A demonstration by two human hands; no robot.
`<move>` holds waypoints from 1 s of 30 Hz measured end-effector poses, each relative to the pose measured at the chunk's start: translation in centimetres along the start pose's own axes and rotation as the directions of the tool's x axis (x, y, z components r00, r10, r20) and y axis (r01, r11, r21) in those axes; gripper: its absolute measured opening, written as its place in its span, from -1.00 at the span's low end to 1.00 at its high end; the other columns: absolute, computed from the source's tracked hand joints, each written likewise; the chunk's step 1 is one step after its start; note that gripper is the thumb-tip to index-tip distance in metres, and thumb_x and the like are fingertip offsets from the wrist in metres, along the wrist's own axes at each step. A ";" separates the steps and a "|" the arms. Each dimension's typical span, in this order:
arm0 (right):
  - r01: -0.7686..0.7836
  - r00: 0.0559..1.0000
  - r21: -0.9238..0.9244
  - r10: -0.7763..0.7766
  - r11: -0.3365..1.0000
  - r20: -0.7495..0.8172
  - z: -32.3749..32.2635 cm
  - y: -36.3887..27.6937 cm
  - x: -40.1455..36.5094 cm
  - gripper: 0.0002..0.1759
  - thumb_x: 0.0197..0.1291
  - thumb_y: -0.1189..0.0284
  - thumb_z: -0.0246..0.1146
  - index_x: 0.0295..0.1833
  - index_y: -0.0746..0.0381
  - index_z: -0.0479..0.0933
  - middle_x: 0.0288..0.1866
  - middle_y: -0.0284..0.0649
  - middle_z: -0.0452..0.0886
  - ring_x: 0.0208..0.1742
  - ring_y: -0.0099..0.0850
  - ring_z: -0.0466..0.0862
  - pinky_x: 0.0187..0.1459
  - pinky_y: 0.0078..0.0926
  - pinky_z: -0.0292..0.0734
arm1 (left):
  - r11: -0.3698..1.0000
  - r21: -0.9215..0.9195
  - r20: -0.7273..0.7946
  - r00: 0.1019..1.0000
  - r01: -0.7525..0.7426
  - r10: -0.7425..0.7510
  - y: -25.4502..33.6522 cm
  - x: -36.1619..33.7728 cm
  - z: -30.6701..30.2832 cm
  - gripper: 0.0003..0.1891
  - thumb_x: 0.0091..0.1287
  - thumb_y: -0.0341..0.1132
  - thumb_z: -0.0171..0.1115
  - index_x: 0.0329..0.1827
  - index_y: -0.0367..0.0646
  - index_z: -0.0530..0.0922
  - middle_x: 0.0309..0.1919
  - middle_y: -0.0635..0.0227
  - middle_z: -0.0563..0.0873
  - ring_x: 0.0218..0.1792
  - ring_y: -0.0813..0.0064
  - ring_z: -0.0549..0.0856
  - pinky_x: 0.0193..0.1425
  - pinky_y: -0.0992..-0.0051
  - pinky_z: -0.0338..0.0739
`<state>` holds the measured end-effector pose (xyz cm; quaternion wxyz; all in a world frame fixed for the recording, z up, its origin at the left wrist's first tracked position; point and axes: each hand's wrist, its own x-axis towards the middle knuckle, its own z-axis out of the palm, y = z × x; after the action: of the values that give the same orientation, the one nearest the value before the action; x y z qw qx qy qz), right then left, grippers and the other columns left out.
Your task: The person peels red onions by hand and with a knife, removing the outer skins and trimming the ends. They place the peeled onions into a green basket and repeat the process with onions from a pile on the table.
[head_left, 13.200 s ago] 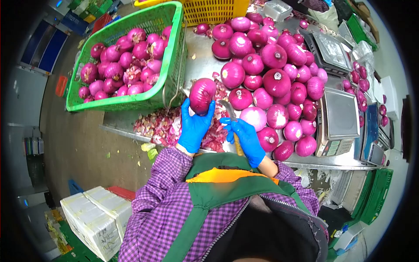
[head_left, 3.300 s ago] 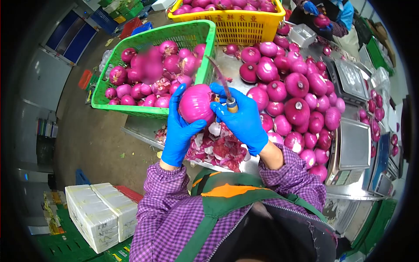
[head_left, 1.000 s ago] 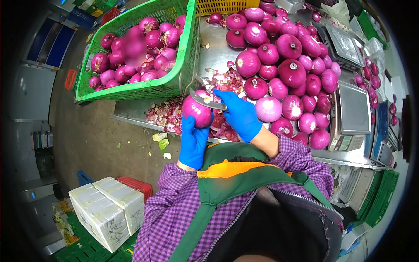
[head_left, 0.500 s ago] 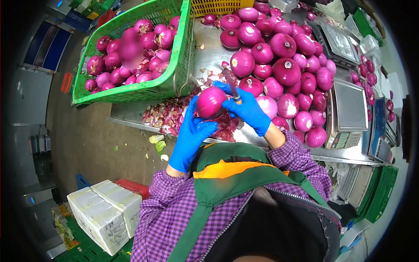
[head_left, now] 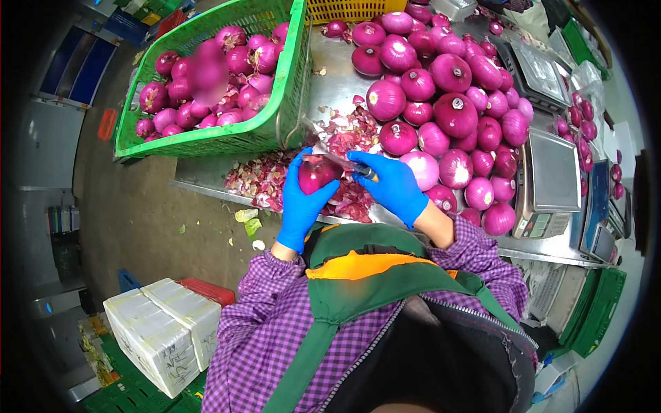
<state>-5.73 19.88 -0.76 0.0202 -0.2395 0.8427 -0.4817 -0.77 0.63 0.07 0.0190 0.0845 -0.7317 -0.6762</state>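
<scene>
My left hand (head_left: 303, 206), in a blue glove, is wrapped round a red onion (head_left: 317, 177) close to the table's front edge. In my right hand (head_left: 392, 184), also gloved in blue, is a knife (head_left: 339, 162); its blade points left and lies across the top of the onion. Under and around both hands spread loose onion skins (head_left: 351, 131). Just right of my right hand begins a large pile of peeled red onions (head_left: 455, 114), glossy and mostly round.
A green crate (head_left: 292, 82) of red onions stands at the left, with a yellow crate (head_left: 344, 9) behind. Weighing scales (head_left: 551, 172) line the right side of the metal table (head_left: 327, 65). A white foam box (head_left: 155, 337) sits at lower left.
The knife has swung from pointing up to lying across the onion's top. My left hand has turned the onion and brought it slightly lower.
</scene>
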 end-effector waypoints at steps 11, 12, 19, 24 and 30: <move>0.094 0.990 -0.393 -0.043 0.915 0.136 0.6 -2.3 0.8 -0.52 0.14 0.51 0.09 0.23 0.10 0.40 -0.20 -0.08 0.58 -0.25 -0.11 0.66 -0.33 -0.17 0.55 | 0.948 0.293 -0.028 0.990 -0.127 0.141 -0.6 -1.0 0.5 -0.16 -0.08 -0.38 0.54 0.31 -0.22 0.28 0.20 0.20 0.45 0.21 0.37 0.47 0.29 0.37 0.40; 0.094 0.990 -0.392 -0.043 0.915 0.137 0.9 -0.9 0.6 -0.52 0.14 0.51 0.09 0.23 0.10 0.40 -0.20 -0.08 0.58 -0.25 -0.11 0.66 -0.33 -0.17 0.55 | 0.940 0.316 -0.040 0.989 -0.125 0.145 -0.8 -1.2 0.2 -0.17 -0.10 -0.37 0.54 0.28 -0.22 0.30 0.16 0.18 0.48 0.18 0.33 0.50 0.27 0.36 0.42; -0.048 0.998 -0.096 0.053 0.994 0.044 -1.0 2.9 -0.6 -0.47 0.04 0.50 0.26 0.20 -0.01 0.49 -0.13 -0.16 0.64 -0.16 -0.18 0.66 -0.18 -0.29 0.58 | 0.997 0.010 0.008 0.997 -0.075 0.074 0.9 -1.3 -1.7 -0.15 -0.08 -0.35 0.54 0.34 -0.14 0.28 0.22 0.28 0.42 0.24 0.35 0.45 0.32 0.37 0.40; 0.007 0.991 0.144 -0.027 0.990 0.134 -1.9 -0.8 0.5 -0.50 0.03 0.51 0.27 0.16 -0.02 0.52 0.01 -0.20 0.63 -0.08 -0.23 0.67 -0.08 -0.35 0.59 | 0.792 -0.525 0.285 0.941 0.313 -0.182 -1.2 -1.9 -3.0 -0.13 0.08 -0.11 0.45 0.43 -0.13 0.18 0.32 0.19 0.36 0.31 0.23 0.41 0.37 0.18 0.35; 0.064 0.970 0.108 -0.087 0.992 0.226 -1.4 -2.0 1.1 -0.46 0.03 0.51 0.27 0.19 -0.05 0.51 -0.02 -0.19 0.65 -0.09 -0.23 0.68 -0.05 -0.36 0.59 | 0.455 -0.754 0.429 0.879 0.474 -0.205 -2.7 -2.5 -2.3 -0.10 0.22 0.27 0.14 0.47 -0.13 0.10 0.37 0.01 0.31 0.32 0.08 0.40 0.32 -0.06 0.36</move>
<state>-6.28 19.68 1.79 0.1115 -0.3243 0.7999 -0.4925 2.24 -1.41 -2.16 -0.1820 0.1153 -0.2756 -0.9368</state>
